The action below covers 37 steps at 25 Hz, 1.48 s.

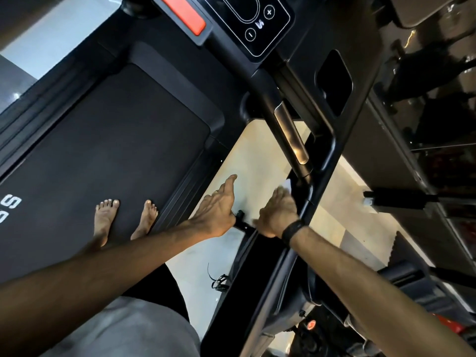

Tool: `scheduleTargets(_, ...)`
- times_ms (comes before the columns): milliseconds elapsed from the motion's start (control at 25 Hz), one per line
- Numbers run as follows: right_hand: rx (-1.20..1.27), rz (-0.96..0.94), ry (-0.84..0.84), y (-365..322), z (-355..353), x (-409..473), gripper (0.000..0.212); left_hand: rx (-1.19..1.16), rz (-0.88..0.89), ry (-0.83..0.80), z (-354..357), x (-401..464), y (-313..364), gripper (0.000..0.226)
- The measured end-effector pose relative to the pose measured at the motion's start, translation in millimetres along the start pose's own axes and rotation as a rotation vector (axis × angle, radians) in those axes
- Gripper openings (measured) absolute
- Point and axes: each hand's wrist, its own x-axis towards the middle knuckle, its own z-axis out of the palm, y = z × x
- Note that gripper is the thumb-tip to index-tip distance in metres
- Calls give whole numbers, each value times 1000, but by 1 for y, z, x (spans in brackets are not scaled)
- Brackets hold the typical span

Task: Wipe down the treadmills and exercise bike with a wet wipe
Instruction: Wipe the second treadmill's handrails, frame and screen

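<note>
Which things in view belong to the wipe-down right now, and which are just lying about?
Part of the job:
- wet wipe, white, peeking past the right hand
- black handrail the right hand wipes
- treadmill belt underfoot
- left hand, fingers straight, beside the rail

Just about:
- control panel
- red stop bar
- loose cable on the floor

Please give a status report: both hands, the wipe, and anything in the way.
Left hand open, fingers straight, over the floor gap. Right hand presses the wet wipe on the treadmill handrail. Nothing blocks the rail ahead.
</note>
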Motion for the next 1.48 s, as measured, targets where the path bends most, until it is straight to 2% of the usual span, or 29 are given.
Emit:
scheduleTargets(120,13,89,48,27,-17,19,56,6,18,1,1,2,1,90)
scheduleTargets(240,160,-108,70,-13,-5,-16,57,-17,21,2,-2,5,2,90)
scheduleTargets(360,263,-288,138,-24,32,-69,70,-57,24,-1,4,6,3,89)
scheduleTargets(440,254,-190,251,0,43,-73,73,-66,33,-14,10,7,5,88)
scheduleTargets(520,202,-102,359,15,51,-76,68,-51,46,-51,17,6,5,88)
scheduleTargets(640,288,-211,448,8,73,-87,62,-6,55,-84,23,1,3,91)
scheduleTargets(720,308,-262,674,5,90,-94,68,19,49,-82,26,-3,2,90)
scheduleTargets(760,309,-246,784,6,99,-90,67,31,50,-83,28,-4,1,89)
scheduleTargets(920,352,-219,943,-16,108,-78,48,41,71,-96,32,-8,2,87)
scheduleTargets(960,403,-275,923,-22,104,-79,46,44,81,-93,32,-9,3,87)
scheduleTargets(1080,662,-408,712,-17,93,-88,49,57,94,-73,25,-14,4,87)
scheduleTargets(1160,983,-436,645,3,82,-90,50,62,100,-48,15,-15,5,84)
scheduleTargets(1200,1149,-419,662,12,76,-88,48,55,109,-29,9,-15,7,80)
scheduleTargets(1280,1388,-293,783,28,62,-80,40,12,163,21,-7,-12,14,65)
scheduleTargets(1400,1572,-75,1087,47,25,-77,27,-71,269,118,-45,-2,35,49)
scheduleTargets(1480,1702,-26,1309,58,-4,-82,29,-98,332,205,-77,1,52,41)
